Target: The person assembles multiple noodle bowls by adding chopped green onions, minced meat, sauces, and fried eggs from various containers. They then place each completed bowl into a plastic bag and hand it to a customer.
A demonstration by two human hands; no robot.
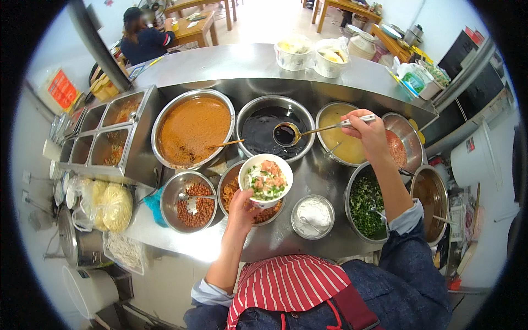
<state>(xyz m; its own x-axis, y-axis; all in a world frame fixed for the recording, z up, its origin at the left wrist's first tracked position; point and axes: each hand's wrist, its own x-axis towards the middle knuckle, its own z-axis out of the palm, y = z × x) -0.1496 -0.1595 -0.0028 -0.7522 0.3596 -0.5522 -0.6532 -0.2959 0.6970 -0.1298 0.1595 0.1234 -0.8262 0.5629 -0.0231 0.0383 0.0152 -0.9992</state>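
My left hand [242, 210] grips a white bowl [258, 202] from its near left side. In the bowl lie chopped green onion, a pinkish minced topping and something white. My right hand [365, 131] is closed round the pale handle of a ladle [316, 130]. The ladle's cup, filled with dark liquid, is over the steel basin of dark sauce [258, 118], just beyond the bowl. Behind the bowl, a basin of orange-brown chopped topping [228, 190] is partly hidden. Under my right forearm stands a basin of chopped greens [363, 206].
Around me are a basin of brown sauce [192, 126], yellowish broth [334, 137], peanuts [192, 212], and a bowl of white powder [312, 217]. Steel compartments [113, 137] stand at left. Two white tubs [292, 55] sit on the raised ledge. A seated person [144, 41] is beyond it.
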